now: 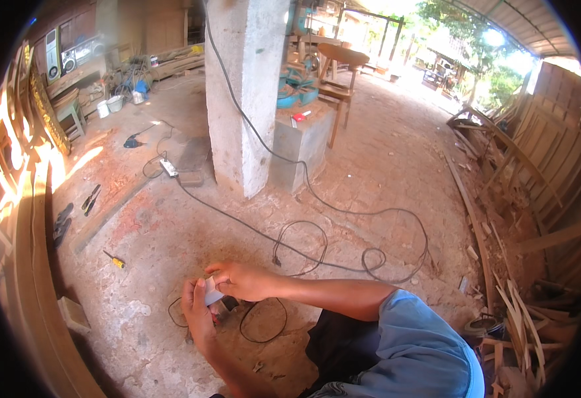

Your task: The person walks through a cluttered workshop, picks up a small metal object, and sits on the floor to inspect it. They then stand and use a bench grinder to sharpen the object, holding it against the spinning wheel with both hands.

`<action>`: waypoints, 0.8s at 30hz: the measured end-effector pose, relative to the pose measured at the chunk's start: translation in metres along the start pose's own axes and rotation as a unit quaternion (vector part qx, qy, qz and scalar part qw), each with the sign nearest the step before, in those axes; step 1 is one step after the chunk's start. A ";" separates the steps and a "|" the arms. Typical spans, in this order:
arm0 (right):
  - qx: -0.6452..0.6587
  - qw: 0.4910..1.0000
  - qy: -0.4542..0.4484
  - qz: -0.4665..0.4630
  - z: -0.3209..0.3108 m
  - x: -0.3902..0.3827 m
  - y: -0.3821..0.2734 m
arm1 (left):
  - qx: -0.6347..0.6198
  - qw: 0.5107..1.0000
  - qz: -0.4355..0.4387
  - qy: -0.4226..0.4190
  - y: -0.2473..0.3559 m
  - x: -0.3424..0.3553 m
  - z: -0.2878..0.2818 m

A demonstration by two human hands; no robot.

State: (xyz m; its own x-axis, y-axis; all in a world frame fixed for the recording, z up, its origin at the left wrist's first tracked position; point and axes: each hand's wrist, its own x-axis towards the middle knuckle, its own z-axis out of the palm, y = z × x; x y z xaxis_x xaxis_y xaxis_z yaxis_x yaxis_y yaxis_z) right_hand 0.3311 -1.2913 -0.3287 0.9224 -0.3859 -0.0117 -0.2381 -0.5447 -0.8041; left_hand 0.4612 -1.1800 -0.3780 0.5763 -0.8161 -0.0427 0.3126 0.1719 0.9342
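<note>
Near the lower middle, my left hand closes its thumb and fingers on a small whitish sheet, perhaps paper or sandpaper. My right hand reaches in from the right and pinches the same sheet along its upper edge. Just below the hands, a dark object with a red part is mostly covered, so its kind cannot be made out. A thin black cord loops on the floor beside it.
A yellow-handled screwdriver lies to the left. Farther off are a white power strip, a long black cable and a concrete pillar. Timber planks line the left; wood scraps pile at right.
</note>
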 end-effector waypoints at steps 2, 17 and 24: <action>0.019 0.999 0.036 -0.015 -0.001 0.001 -0.004 | -0.006 1.000 -0.007 -0.008 -0.003 0.001 -0.001; 0.054 0.988 0.132 0.061 -0.004 0.005 -0.001 | -0.064 0.997 -0.023 0.032 -0.001 -0.004 0.017; 0.087 0.983 0.143 0.073 -0.002 0.005 -0.010 | -0.080 0.995 0.019 0.059 -0.002 -0.004 0.025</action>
State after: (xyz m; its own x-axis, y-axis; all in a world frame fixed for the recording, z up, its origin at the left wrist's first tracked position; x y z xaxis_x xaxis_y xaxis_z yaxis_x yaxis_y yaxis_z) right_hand 0.3377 -1.2890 -0.3195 0.7534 -0.6574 0.0139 -0.2827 -0.3430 -0.8958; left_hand 0.4396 -1.1902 -0.3708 0.6717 -0.7386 -0.0574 0.3990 0.2954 0.8681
